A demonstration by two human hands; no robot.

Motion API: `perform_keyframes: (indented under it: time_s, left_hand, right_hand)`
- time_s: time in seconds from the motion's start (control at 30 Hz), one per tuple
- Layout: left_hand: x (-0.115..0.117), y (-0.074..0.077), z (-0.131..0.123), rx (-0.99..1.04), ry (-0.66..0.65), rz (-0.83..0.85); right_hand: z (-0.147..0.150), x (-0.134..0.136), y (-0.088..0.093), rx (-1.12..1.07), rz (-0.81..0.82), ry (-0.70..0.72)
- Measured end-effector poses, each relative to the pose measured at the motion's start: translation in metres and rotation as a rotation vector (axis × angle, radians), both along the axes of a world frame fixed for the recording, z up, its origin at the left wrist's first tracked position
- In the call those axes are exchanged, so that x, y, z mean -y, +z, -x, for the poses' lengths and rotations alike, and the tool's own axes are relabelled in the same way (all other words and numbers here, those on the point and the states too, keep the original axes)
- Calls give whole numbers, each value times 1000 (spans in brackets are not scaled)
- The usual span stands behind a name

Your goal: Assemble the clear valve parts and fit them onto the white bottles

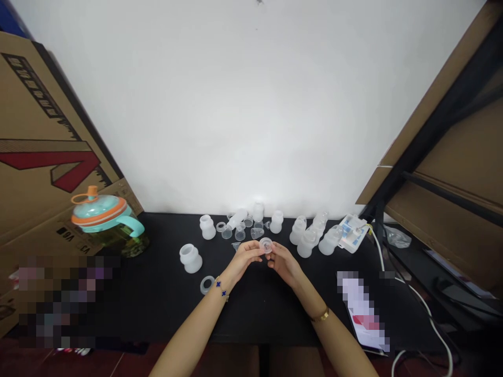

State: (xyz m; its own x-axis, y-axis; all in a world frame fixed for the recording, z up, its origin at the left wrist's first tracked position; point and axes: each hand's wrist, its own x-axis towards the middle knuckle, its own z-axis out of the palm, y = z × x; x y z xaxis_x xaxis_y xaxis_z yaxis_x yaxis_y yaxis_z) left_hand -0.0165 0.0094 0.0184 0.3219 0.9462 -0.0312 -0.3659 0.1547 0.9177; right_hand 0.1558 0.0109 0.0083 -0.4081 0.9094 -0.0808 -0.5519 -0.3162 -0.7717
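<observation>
My left hand and my right hand meet over the middle of a black table. Both pinch a small clear round plastic part between their fingertips, just above the tabletop. Behind them lie several small clear cups and caps. A frosted white bottle stands to the left of my left hand, with a frosted ring lying flat in front of it.
Several frosted bottles stand in a loose row at the back, by a white wall. A teal and orange jug sits at the left beside cardboard boxes. A white device with a cable lies at the right.
</observation>
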Motion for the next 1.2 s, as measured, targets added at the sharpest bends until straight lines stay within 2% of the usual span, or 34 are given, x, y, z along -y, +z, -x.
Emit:
perform_keyframes:
  time_s: [0.87,1.2]
  left_hand:
    - [0,-1,1,18,-28,-16]
    - [2,4,0,13,-24,-2]
  right_hand:
    - [0,1,5,16,-50,19]
    - [0,0,4,22,-60,20]
